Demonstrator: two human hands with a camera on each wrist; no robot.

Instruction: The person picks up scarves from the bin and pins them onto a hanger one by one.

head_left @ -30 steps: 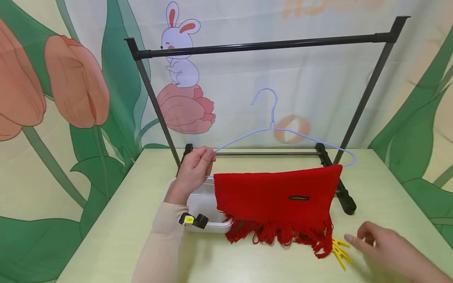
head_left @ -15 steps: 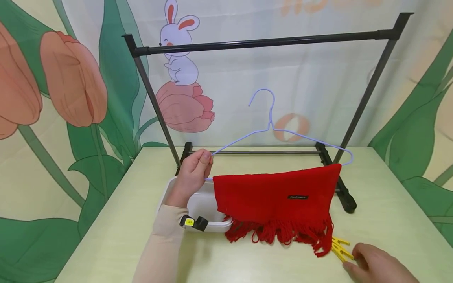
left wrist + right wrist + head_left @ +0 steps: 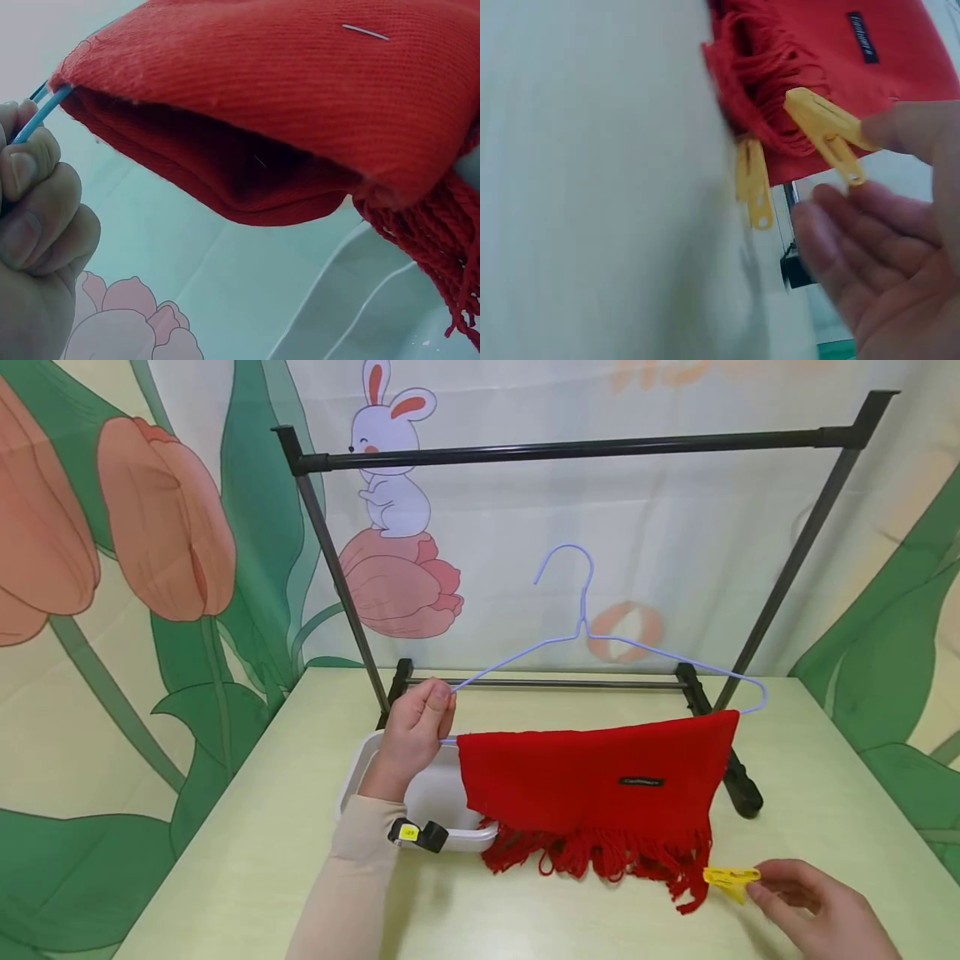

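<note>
My left hand [image 3: 414, 727] grips the left end of a purple-blue wire hanger [image 3: 517, 655], holding it up with its hook at the top. Over the hanger's lower bar hangs a folded red scarf [image 3: 592, 777] with a small black label and a fringe at its bottom. In the left wrist view the scarf [image 3: 292, 82] gapes open along its folded side. To the right of the fringe, my right hand [image 3: 821, 906] pinches a yellow clothespin [image 3: 731, 877] between thumb and fingers. A second yellow clothespin [image 3: 754, 184] lies by the fringe in the right wrist view.
A black clothes rack [image 3: 570, 449] stands at the back of the pale table [image 3: 247, 860], its feet reaching forward on both sides. Behind the scarf and left forearm is a white plastic basin [image 3: 360, 768], partly hidden. A printed curtain [image 3: 480, 527] hangs behind.
My right hand has closed on a yellow clothespin beside the fringe and raised it slightly. The left hand still holds the hanger in nearly the same place; the head view has shifted slightly.
</note>
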